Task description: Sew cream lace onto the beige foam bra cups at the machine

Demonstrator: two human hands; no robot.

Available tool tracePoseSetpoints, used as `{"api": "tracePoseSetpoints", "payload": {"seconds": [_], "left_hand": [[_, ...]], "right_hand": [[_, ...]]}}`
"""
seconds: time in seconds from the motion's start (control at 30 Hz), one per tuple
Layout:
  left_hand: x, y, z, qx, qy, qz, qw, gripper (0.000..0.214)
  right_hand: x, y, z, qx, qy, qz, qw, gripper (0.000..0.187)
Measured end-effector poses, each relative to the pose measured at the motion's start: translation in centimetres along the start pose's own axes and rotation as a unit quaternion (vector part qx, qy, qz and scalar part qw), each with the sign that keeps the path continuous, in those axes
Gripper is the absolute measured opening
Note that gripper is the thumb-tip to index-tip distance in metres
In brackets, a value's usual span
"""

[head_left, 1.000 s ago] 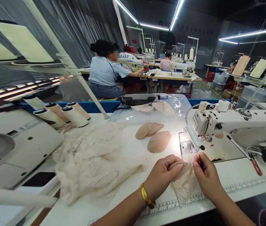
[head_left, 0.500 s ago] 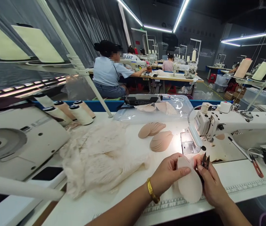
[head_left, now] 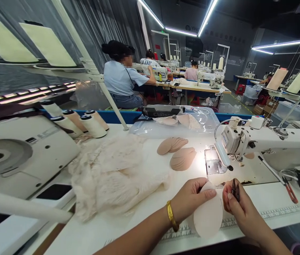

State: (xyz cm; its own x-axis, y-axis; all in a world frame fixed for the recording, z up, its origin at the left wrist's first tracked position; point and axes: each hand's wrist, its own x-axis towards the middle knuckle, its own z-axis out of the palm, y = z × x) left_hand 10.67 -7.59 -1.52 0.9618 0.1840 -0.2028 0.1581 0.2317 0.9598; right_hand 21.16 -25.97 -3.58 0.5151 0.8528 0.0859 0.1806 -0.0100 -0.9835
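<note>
Between thumb and fingers, my left hand (head_left: 194,194) pinches the top of a pale beige oval bra pad (head_left: 207,219), which hangs over the table's front edge. My right hand (head_left: 239,203) is closed around a pair of dark thread snips (head_left: 235,190), their blades pointing up. A small gap separates it from the pad. Beyond both hands lie two fanned stacks of beige pads, a nearer stack (head_left: 183,159) and a farther stack (head_left: 171,145). The lit sewing machine (head_left: 235,140) stands just past my right hand.
Cream lace fabric (head_left: 118,173) is heaped on the left of the table. A clear plastic box (head_left: 205,124) carries more cup pieces at the back. Red-handled snips (head_left: 290,191) lie right. Thread cones (head_left: 93,125) stand back left. A co-worker (head_left: 122,79) sits ahead at another machine.
My right hand has moved away from the pad, snips still in its grip. The pad in my left hand has turned and shifted slightly left. The co-worker's arm has bent upward.
</note>
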Motion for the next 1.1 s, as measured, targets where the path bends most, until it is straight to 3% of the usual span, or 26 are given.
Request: {"api": "tracePoseSetpoints", "payload": {"seconds": [0.17, 0.4, 0.63, 0.87, 0.97, 1.03, 1.1], "left_hand": [[-0.2, 0.0, 0.3, 0.053, 0.062, 0.028, 0.996, 0.049], [-0.8, -0.2, 0.9, 0.111, 0.113, 0.079, 0.984, 0.045], [-0.2, 0.1, -0.2, 0.159, 0.067, 0.052, 0.984, 0.032], [-0.3, -0.3, 0.5, 0.146, 0.073, 0.178, 0.97, 0.024], [-0.3, -0.2, 0.3, 0.091, 0.146, 0.22, 0.96, 0.025], [-0.1, -0.2, -0.2, 0.048, 0.217, 0.211, 0.952, 0.026], [0.1, -0.1, -0.6, 0.049, 0.244, 0.184, 0.951, 0.027]], "right_hand": [[-0.6, -1.6, 0.6, -0.097, -0.07, 0.016, 0.993, 0.025], [-0.2, -3.8, -0.6, -0.249, -0.15, 0.023, 0.957, 0.006], [0.1, -5.2, -1.5, -0.28, -0.159, 0.03, 0.946, 0.006], [-0.6, -4.1, -0.5, -0.26, -0.174, 0.044, 0.949, 0.008], [-0.7, -3.2, -0.4, -0.251, -0.181, 0.02, 0.951, 0.007], [-0.8, -3.0, -0.7, -0.237, -0.192, 0.016, 0.952, 0.011], [-0.7, -3.4, -1.5, -0.216, -0.194, 0.03, 0.956, 0.01]]}}
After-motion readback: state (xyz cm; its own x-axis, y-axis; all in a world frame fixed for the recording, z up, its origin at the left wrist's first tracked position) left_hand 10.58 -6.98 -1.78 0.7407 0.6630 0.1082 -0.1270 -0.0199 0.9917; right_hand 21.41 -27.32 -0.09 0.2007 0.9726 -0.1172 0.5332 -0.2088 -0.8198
